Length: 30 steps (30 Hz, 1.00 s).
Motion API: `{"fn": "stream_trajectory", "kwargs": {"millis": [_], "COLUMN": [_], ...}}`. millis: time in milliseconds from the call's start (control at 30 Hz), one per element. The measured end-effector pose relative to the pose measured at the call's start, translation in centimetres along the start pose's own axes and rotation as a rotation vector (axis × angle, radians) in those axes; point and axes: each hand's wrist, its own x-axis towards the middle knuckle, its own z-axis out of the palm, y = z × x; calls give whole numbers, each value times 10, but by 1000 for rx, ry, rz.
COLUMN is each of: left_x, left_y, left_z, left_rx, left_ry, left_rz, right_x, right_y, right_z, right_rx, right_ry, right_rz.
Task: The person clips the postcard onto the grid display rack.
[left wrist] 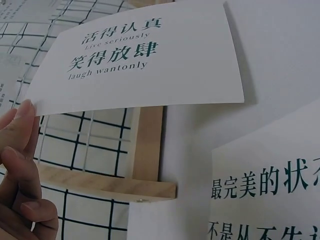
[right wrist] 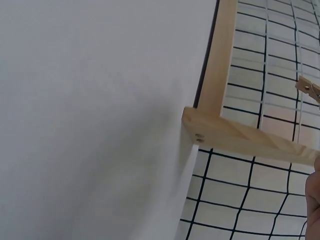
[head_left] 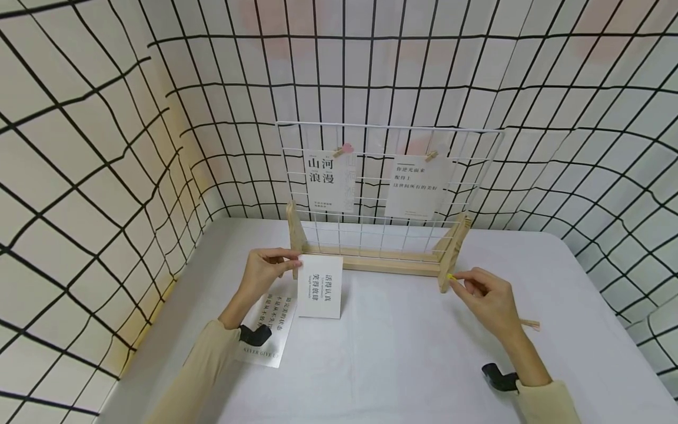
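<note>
In the head view my left hand (head_left: 267, 271) pinches a white printed card (head_left: 320, 297) by its corner, between thumb and fingertips. The left wrist view shows this card (left wrist: 150, 65) tilted, raised off the table. Another printed card (head_left: 267, 347) lies below my left wrist. My right hand (head_left: 487, 297) pinches a small yellow piece (head_left: 451, 277) beside the right wooden foot (head_left: 450, 259) of a white wire rack (head_left: 389, 125); most of the piece is hidden by the fingers. At the edge of the right wrist view, only part of my right hand (right wrist: 313, 195) shows.
Two cards hang on the rack: one (head_left: 323, 197) under a wooden clothespin with a pink heart (head_left: 346, 148), the other (head_left: 410, 200) under a plain clothespin (head_left: 431, 156). Thin wooden pieces (head_left: 531, 324) lie behind my right wrist. Black grid panels (head_left: 344, 87) enclose the white table (head_left: 392, 365).
</note>
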Motion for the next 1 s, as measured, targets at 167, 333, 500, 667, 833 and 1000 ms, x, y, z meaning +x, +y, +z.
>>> {"fn": "stream_trajectory", "kwargs": {"millis": [167,333,500,667,833,1000], "left_x": [7,16,28,40,51,56], "left_y": [7,17,27,37,44,49], "left_z": [1,3,5,7,9,10], "left_rx": [1,27,55,36,-24,-24], "left_ry": [18,32,40,48,52,50], "left_rz": [31,68,113,146,167,180], "right_x": [10,16,18,18,17,17], "right_y": [-29,-43,-47,-47,-46,-38], "right_z": [6,10,16,21,25,32], "right_rx": [10,39,19,6,2,6], "right_ry": [-27,-51,-84,-111,-110,-104], "right_rz": [7,-5,1,-29,-42,-29]}}
